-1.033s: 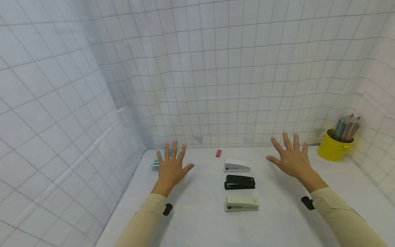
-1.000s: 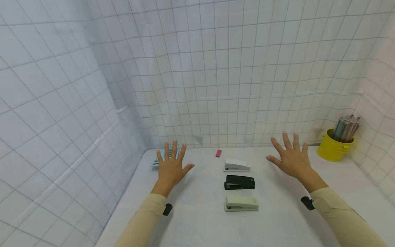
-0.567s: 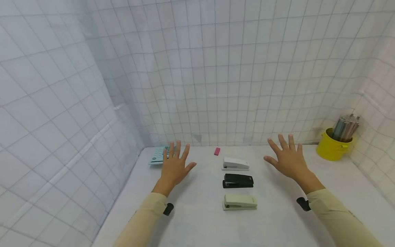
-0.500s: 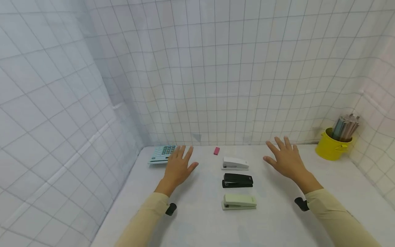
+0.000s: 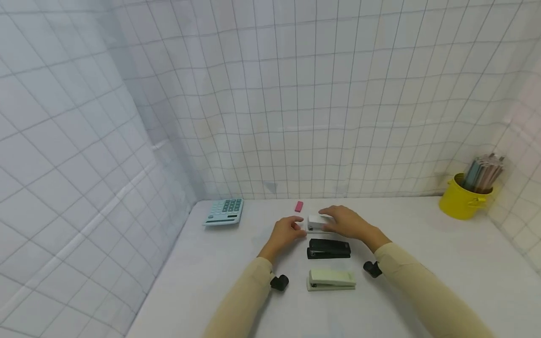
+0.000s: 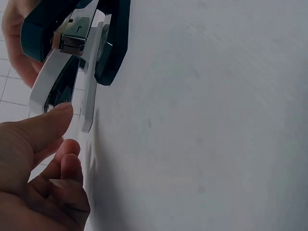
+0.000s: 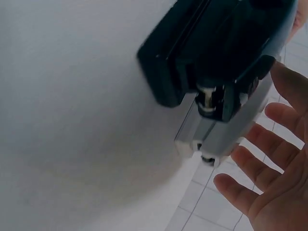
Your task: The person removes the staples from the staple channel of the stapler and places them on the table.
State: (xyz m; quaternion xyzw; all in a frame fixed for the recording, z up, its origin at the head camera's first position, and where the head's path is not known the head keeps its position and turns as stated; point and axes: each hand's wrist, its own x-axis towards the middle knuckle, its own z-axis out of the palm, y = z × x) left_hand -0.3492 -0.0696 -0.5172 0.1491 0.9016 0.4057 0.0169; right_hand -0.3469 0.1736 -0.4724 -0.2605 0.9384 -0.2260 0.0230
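Observation:
A white stapler [image 5: 317, 220] lies at the far end of a column of three on the white table. My left hand [image 5: 284, 235] is at its left end, thumb and index finger apart and the other fingers bent. The left wrist view has that thumb [image 6: 55, 120] overlapping the stapler's end; contact is unclear. From the right, my right hand [image 5: 347, 222] reaches over the white stapler's other end. Its fingers [image 7: 262, 139] look spread and relaxed in the right wrist view, beside the stapler. Nearer lie a black stapler [image 5: 328, 249] and a pale green stapler [image 5: 331, 278].
A light blue calculator [image 5: 224, 211] lies at the back left. Behind the white stapler is a small pink eraser-like block [image 5: 299, 206]. At the back right stands a yellow bucket [image 5: 460, 199] with a bundle of pencil-like sticks [image 5: 483, 173]. Grid-patterned cloth walls [image 5: 270, 117] enclose the table.
Both hands have moved inward from spread positions to the two ends of the white stapler, their fingers bending. The calculator, partly covered by the left hand before, is now uncovered. The staplers stay in place.

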